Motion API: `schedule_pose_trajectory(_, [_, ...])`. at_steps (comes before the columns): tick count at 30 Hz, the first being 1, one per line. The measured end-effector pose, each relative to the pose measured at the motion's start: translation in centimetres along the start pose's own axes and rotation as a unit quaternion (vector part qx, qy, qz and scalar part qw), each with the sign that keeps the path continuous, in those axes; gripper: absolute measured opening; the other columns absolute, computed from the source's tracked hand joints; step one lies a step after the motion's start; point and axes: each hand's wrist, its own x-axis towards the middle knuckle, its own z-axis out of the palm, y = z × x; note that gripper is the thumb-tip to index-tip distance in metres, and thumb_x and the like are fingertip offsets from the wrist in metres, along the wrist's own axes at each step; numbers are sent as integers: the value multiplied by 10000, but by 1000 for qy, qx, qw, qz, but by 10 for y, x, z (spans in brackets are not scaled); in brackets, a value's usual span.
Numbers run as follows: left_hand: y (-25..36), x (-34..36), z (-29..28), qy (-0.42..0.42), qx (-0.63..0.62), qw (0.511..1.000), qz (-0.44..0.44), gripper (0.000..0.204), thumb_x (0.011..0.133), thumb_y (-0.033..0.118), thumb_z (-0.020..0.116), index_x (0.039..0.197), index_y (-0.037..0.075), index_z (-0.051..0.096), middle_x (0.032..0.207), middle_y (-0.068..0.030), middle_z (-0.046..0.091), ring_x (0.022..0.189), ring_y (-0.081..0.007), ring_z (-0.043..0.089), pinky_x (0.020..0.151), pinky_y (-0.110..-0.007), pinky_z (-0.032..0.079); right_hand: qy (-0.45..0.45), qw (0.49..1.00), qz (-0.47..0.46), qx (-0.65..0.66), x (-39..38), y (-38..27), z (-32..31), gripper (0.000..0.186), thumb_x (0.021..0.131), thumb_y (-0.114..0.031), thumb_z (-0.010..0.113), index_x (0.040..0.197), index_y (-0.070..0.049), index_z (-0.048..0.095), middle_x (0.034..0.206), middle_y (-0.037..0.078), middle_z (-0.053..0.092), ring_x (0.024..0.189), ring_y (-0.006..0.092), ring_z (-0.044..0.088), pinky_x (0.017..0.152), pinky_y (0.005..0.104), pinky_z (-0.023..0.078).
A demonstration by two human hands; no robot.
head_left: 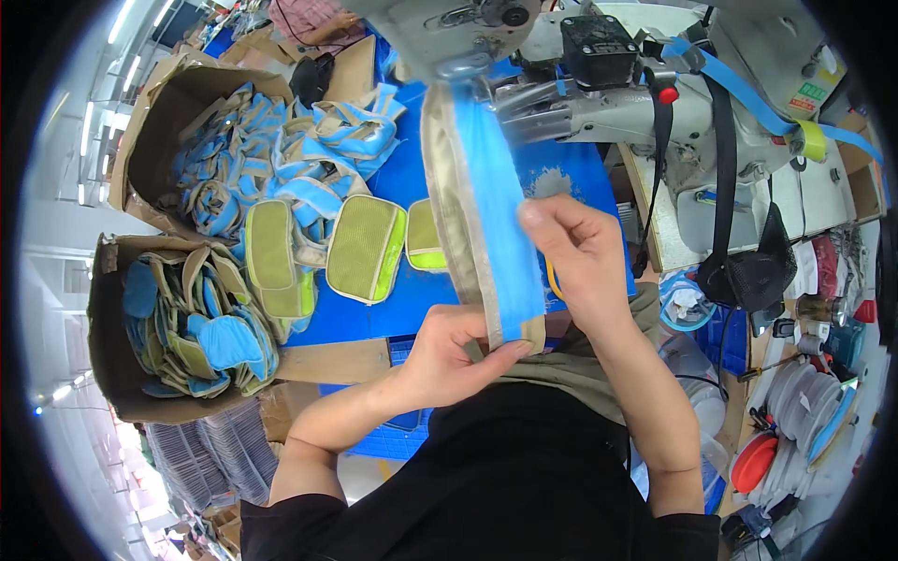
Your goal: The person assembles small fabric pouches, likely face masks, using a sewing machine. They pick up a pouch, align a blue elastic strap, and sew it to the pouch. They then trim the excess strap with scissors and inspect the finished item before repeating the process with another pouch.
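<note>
A long blue and beige fabric strip (500,215) hangs from beneath the sewing machine head (468,37) toward my body. Its lower end is pinched between the thumb and fingers of my left hand (458,351). My right hand (585,257) is at the strip's right edge, fingers curled and thumb tip against or close to the blue cloth. A yellow curved piece (554,280) shows beside the right palm; what those fingers hold is hidden. Left of the strip, yellow-green mesh pouch pieces (367,249) lie on the blue table (327,323).
A cardboard box (140,140) at the far left spills blue and beige strips (318,150) onto the table. A nearer box (108,327) holds stacked pouch pieces. The machine arm (617,117) and hanging black straps (720,178) stand at the right.
</note>
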Motion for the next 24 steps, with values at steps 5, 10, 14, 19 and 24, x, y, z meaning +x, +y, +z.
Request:
schedule_pose_trajectory(5, [-33, 5, 1, 89, 93, 990, 65, 149, 841, 27, 794, 983, 22, 747, 788, -104, 690, 681, -272, 680, 590, -364, 513, -14, 983, 50, 174, 9, 7, 3, 188, 1014, -177, 712, 1040, -1, 773, 965, 44, 759, 843, 69, 644, 751, 220, 472])
schedule_pose_trajectory(10, [-62, -4, -24, 210, 262, 925, 179, 251, 713, 35, 840, 949, 94, 778, 833, -30, 689, 729, -219, 651, 726, -363, 503, 12, 959, 85, 271, 5, 2, 1, 346, 1030, -241, 669, 1288, -10, 686, 1234, 100, 742, 1170, 193, 672, 1063, 371, 474])
schedule_pose_trajectory(14, [-75, -11, -37, 296, 330, 867, 227, 246, 713, 67, 857, 944, 111, 788, 850, 19, 701, 714, -154, 628, 726, -337, 475, -114, 924, 78, 355, 4, 18, -8, 497, 1058, -317, 603, 1476, -51, 567, 1542, 117, 566, 1449, 286, 495, 1236, 519, 317])
schedule_pose_trajectory(19, [-91, -11, -41, 330, 333, 846, 255, 228, 741, 149, 807, 967, 114, 801, 873, 30, 693, 711, -139, 613, 715, -323, 457, -65, 931, 84, 348, 5, 36, -20, 556, 1053, -353, 607, 1534, -89, 522, 1602, 122, 500, 1490, 335, 442, 1261, 587, 280])
schedule_pose_trajectory(24, [-91, -8, -43, 340, 329, 834, 283, 272, 721, 167, 803, 985, 101, 807, 908, 27, 703, 703, -135, 601, 680, -310, 420, -68, 936, 75, 337, 3, 49, -40, 606, 1011, -364, 662, 1532, -87, 523, 1599, 120, 503, 1464, 349, 472, 1240, 599, 322])
